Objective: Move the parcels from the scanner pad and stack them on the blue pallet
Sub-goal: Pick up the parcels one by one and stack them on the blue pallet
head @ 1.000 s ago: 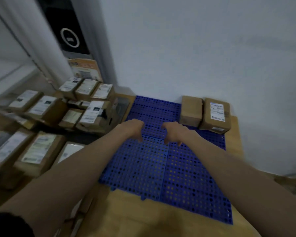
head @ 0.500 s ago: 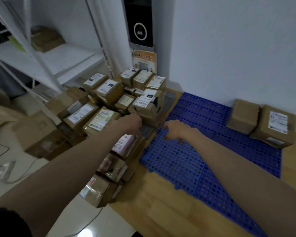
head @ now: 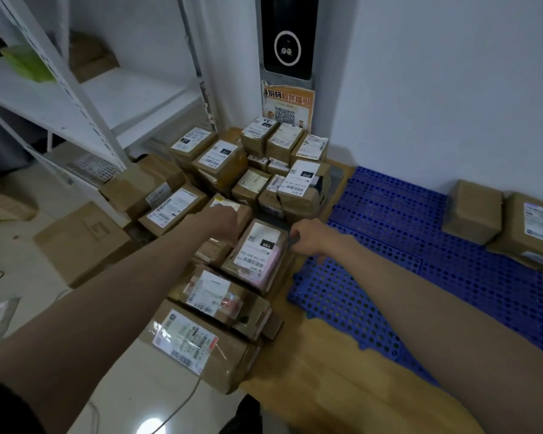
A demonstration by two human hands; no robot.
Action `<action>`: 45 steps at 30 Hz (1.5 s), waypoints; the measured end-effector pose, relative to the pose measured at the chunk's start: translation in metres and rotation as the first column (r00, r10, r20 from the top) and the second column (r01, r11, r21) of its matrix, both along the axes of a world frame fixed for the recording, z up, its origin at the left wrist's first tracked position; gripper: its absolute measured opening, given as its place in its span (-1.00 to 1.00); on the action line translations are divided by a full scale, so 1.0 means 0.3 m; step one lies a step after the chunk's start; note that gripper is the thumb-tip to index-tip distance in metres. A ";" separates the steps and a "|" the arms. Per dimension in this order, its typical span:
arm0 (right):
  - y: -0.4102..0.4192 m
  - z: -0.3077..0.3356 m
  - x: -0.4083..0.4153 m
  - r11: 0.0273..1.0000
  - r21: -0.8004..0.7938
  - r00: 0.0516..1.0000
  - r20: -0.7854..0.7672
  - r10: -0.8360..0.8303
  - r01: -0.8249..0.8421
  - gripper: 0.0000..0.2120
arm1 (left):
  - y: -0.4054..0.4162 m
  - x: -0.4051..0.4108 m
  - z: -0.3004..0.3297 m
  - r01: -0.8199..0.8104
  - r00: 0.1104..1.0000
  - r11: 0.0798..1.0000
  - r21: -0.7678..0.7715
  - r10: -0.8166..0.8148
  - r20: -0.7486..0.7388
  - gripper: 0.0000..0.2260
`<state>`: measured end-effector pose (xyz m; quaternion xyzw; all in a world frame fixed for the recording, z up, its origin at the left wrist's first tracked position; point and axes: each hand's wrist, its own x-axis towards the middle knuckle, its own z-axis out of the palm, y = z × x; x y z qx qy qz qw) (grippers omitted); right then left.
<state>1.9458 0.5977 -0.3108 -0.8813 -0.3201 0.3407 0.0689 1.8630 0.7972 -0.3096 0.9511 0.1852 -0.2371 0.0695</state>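
two hands are in view. the left hand (head: pixel 221 221) reaches to 12 o'clock, knuckles up, at the far left edge of a pink-wrapped parcel (head: pixel 257 253); its fingers curl downward out of sight, so whether they grip anything cannot be told. the right hand (head: pixel 308 239) sits just beside the right edge of the same parcel, fingers curled and seemingly touching that edge; a firm grip cannot be confirmed.

two parcels (head: pixel 503 222) already rest on the blue pallet (head: pixel 389 245), side by side at its 2 o'clock corner, near the wall. the pallet is made of joined perforated tiles and lies on a wooden platform (head: pixel 342 380).

the parcel pile (head: pixel 251 183) lies at 11 o'clock from the pallet; roughly twenty labelled cartons are visible, an exact count is not possible. the scanner pad is largely hidden beneath them.

two more parcels lie at 6 o'clock of the pink-wrapped one, toward the camera. a black scanner panel (head: pixel 287 39) and an orange notice (head: pixel 289 108) stand on the wall at 12 o'clock. one white shelf rack (head: pixel 76 98) stands at 10 o'clock, with a large carton (head: pixel 82 242) on the floor below it.
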 end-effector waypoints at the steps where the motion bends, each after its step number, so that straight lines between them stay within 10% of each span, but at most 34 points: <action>1: 0.039 -0.008 -0.009 1.000 0.009 1.000 0.000 -0.011 0.011 -0.65 | 0.043 -0.006 -0.006 -0.001 1.000 1.000 -0.003 0.001 0.001 -0.57; 25: 0.485 -0.222 -0.182 0.799 0.121 0.698 -0.573 -0.429 0.590 -0.61 | 0.388 -0.025 -0.222 -0.127 0.991 0.962 -0.240 0.132 0.003 -0.59; 36: 0.442 -0.091 -0.190 0.618 0.340 0.656 -0.641 -0.399 0.709 -0.62 | 0.354 0.021 0.035 -0.003 0.989 0.999 -0.043 0.009 0.150 -0.68; 45: 0.177 0.093 -0.167 0.495 0.416 0.637 -0.611 -0.470 0.763 -0.62 | 0.109 0.108 0.215 -0.036 0.986 0.984 -0.175 0.063 0.151 -0.66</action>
